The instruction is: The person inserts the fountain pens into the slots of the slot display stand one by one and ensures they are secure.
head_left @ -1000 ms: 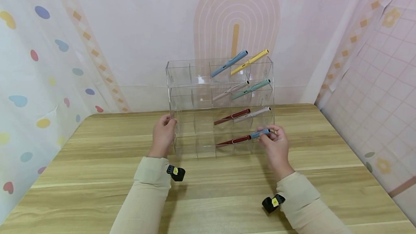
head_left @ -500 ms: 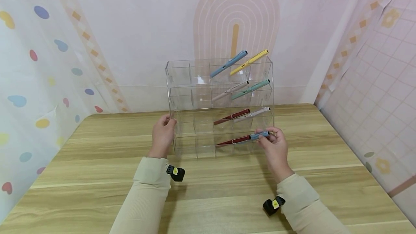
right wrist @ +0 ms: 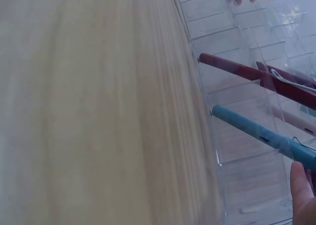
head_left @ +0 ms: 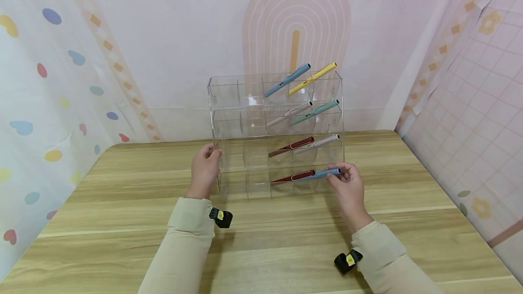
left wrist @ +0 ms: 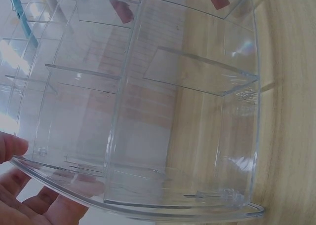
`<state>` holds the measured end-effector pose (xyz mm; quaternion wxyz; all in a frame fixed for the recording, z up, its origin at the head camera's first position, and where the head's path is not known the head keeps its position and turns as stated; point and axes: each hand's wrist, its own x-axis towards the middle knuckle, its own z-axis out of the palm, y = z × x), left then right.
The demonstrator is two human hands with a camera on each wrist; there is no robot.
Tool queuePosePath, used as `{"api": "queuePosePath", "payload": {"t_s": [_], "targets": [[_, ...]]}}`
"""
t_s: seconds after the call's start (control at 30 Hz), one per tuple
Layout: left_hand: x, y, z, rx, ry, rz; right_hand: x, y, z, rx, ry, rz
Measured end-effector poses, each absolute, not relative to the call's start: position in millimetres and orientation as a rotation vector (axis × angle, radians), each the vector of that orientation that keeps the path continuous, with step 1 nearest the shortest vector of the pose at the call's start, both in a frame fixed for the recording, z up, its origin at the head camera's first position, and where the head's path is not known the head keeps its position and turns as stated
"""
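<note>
A clear tiered pen rack [head_left: 257, 189] stands on the table. My left hand [head_left: 205, 171] grips its left side wall, thumb in front and fingers behind in the left wrist view. At the bottom right, my right hand [head_left: 350, 190] pinches the cap end of a blue pen [head_left: 324, 173]. The pen's lower end sits inside a bottom-tier compartment in the right wrist view. Beside it a dark red pen [head_left: 292, 177] leans in the neighbouring compartment. Another dark red pen [head_left: 291, 147] and a pale lilac pen [head_left: 320, 142] lean in the tier above.
Higher tiers hold a pale pinkish pen [head_left: 289, 115], a green pen [head_left: 314, 112], another blue pen [head_left: 287, 80] and a yellow pen [head_left: 313, 78]. The wooden table [head_left: 269, 257] spreads in front. A patterned cloth [head_left: 180, 49] hangs behind the rack.
The blue pen in my right hand has gone down into the bottom-tier compartment, its cap end now lower. My right hand has moved down slightly with it; the left hand stays on the rack.
</note>
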<state>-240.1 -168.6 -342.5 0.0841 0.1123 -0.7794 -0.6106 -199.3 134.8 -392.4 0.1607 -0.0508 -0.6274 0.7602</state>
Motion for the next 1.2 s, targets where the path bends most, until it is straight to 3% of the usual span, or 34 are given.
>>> {"api": "queuePosePath", "payload": {"t_s": [0.6, 1.2], "targets": [[-240, -168, -342, 0.347, -2.339, -1.815, -195, 142, -378, -0.311, -2.158, 1.946], [-240, -169, -342, 0.338, -2.336, -1.837, -197, 140, -379, -0.225, -2.173, 1.855]]}}
